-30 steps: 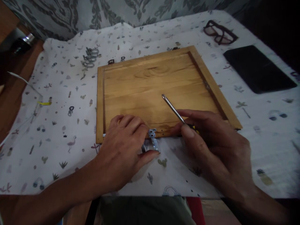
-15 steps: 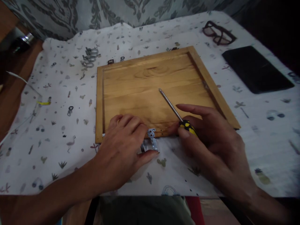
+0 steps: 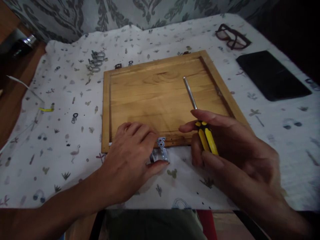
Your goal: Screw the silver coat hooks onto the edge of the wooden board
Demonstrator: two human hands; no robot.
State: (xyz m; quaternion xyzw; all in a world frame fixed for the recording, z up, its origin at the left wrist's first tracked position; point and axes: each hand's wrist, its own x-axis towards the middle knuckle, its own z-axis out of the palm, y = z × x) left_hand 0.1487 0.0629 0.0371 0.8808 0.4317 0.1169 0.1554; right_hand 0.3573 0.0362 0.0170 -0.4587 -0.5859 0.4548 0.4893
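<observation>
Wide tablecloth (image 3: 60, 156) around panel (image 3: 150, 96), left hand (image 3: 132, 146) at panel's edge

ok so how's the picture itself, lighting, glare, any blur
Head view: dim overall, upper right corner nearly black; head view: small highlights on the metal shaft of the screwdriver and on the metal hinge, with no strong glare across the wooden panel; head view: the right hand looks slightly soft, perhaps from motion; head view: faint, soft-edged shadows on the tablecloth.
</observation>
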